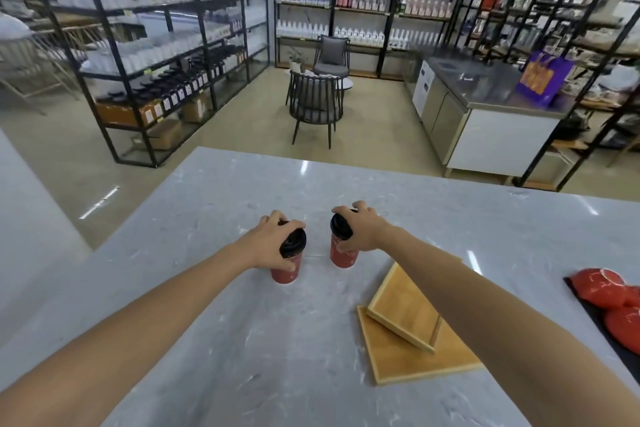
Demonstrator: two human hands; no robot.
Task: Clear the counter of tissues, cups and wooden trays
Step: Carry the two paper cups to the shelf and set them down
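A: What colouring is seen on the counter (242, 340)?
B: Pale grey is seen, veined with white like marble.
A: And on the two cups?
B: The left cup (285, 272) and the right cup (343, 255) are coloured red, faint pale markings being noted on the right one. Each is capped with a black lid.
A: The wooden trays (408, 340)?
B: A honey-yellow wood tone is shown. Glossy red is seen on the bowls (609, 302), set upon something black.
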